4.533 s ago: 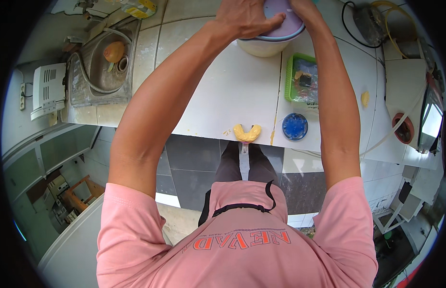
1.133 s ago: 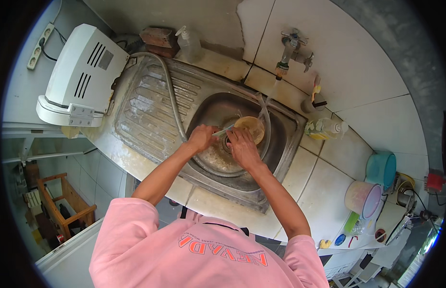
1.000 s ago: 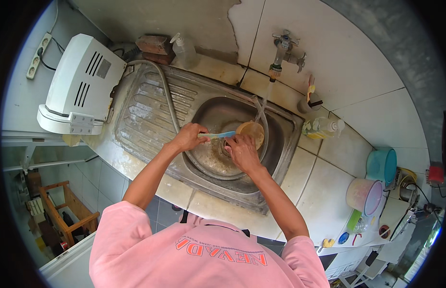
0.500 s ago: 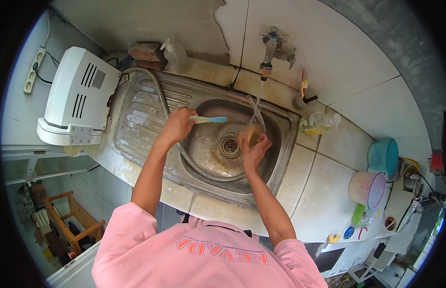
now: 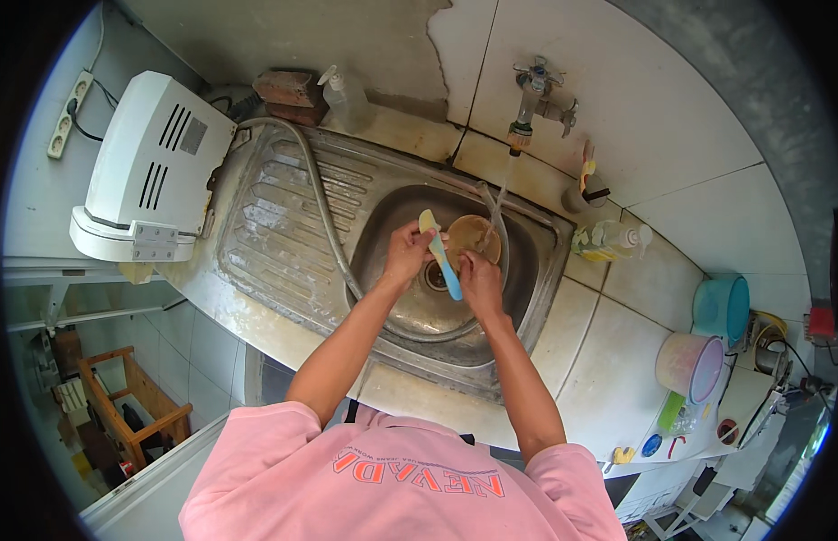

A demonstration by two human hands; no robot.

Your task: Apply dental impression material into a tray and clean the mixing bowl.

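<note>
Over the sink basin (image 5: 383, 225), my left hand (image 5: 408, 256) is closed on a slim blue-and-yellow utensil (image 5: 446, 269). Its pale yellow rounded end points up past my fingers, and its blue end slants down toward the drain; its exact kind I cannot tell. My right hand (image 5: 480, 281) is closed on the near rim of a brownish round bowl (image 5: 464, 231). Running water from the tap (image 5: 527, 108) falls into or just behind the bowl. Both hands are close together, with the utensil between them. Part of the bowl is hidden by my fingers.
A grey hose (image 5: 318, 180) curves over the ribbed drainboard (image 5: 288, 203) into the basin. A white appliance (image 5: 157, 171) stands at the left. Bottles (image 5: 608, 242) and a cup with brushes (image 5: 581, 197) line the back ledge. Tubs (image 5: 687, 365) stand at the right.
My left hand has moved right, toward my right hand, and the utensil has turned from level to slanting downward. The bowl has tipped so that its inside shows, near the water stream.
</note>
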